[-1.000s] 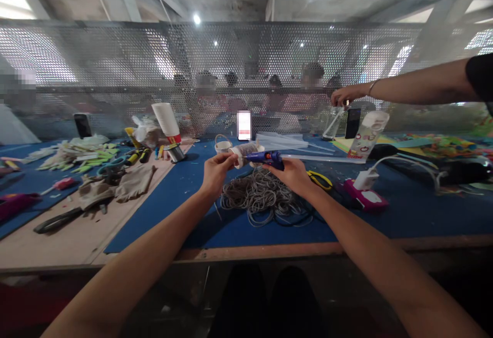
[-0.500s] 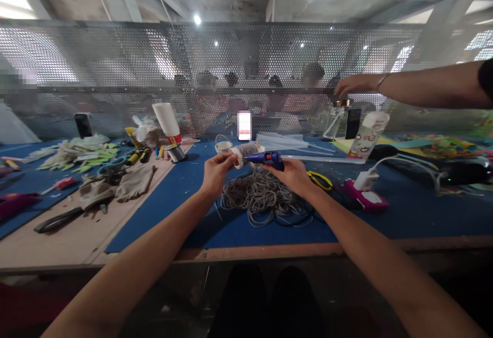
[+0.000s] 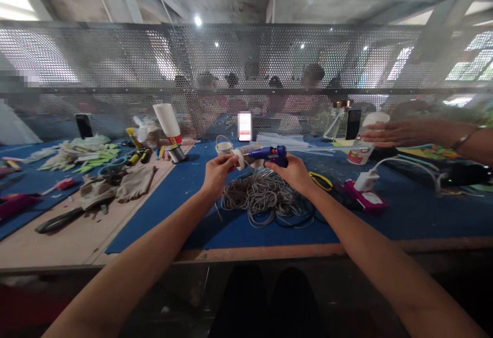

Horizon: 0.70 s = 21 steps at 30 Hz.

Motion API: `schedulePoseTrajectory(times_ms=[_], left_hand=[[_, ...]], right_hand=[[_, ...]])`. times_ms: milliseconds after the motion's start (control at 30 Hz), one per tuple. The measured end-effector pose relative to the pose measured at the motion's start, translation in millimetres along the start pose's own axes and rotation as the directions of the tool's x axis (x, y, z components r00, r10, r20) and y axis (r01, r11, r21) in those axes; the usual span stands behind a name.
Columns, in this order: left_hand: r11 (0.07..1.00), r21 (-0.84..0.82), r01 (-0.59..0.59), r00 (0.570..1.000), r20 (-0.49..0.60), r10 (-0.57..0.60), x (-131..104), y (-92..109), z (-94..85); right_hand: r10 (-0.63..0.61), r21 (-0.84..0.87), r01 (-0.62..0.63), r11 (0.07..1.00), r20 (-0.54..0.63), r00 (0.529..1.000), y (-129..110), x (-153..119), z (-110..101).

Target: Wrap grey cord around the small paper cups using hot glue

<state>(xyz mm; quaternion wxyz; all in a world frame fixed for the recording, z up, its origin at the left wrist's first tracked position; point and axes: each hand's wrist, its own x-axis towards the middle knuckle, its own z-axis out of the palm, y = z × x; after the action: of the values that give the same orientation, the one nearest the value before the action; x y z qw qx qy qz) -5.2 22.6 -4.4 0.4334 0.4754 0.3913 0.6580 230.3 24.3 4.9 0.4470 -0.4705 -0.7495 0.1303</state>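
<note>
My left hand [image 3: 216, 172] pinches the rim of a pale paper cup [image 3: 240, 159] lying on its side in the air, its far part hidden behind the tool. In my right hand [image 3: 291, 169] is a blue hot glue gun [image 3: 265, 153], gripped by its handle. Its nozzle points left at the cup, close to my left fingertips; whether it touches cannot be told. Below both hands a loose heap of grey cord [image 3: 265, 196] lies on the blue mat [image 3: 165, 214]. Behind the cup stands a small white basket [image 3: 223, 147] with a thin arched handle.
Yellow-handled pliers [image 3: 321, 180] and a magenta power strip [image 3: 365, 195] lie to the right. A co-worker's hand [image 3: 389, 133] is at a clear bottle [image 3: 360, 150]. Stacked paper cups [image 3: 167, 120], gloves [image 3: 135, 183] and a lit phone [image 3: 244, 126] stand or lie around.
The glue gun's rear end has lifted slightly with my right hand. My left hand stays nearly still. The co-worker's hand has come down from the glass jar to the clear bottle.
</note>
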Motion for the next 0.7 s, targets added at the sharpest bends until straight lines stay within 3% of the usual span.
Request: schedulePoseTrajectory(times_ms=[233,700], left_hand=[[1.0,0.001,0.01,0.999,0.032,-0.01,1.2,-3.9,-1.5],[0.999,0.029,0.024,0.998,0.057,-0.026,-8.1,0.1,1.8]], right_hand=[[0.142,0.188,-0.149,0.971,0.047,0.989,-2.9,3.4,-4.4],[0.151,0.413,-0.165,0.896,0.067,0.986,-1.4,6.2,-5.3]])
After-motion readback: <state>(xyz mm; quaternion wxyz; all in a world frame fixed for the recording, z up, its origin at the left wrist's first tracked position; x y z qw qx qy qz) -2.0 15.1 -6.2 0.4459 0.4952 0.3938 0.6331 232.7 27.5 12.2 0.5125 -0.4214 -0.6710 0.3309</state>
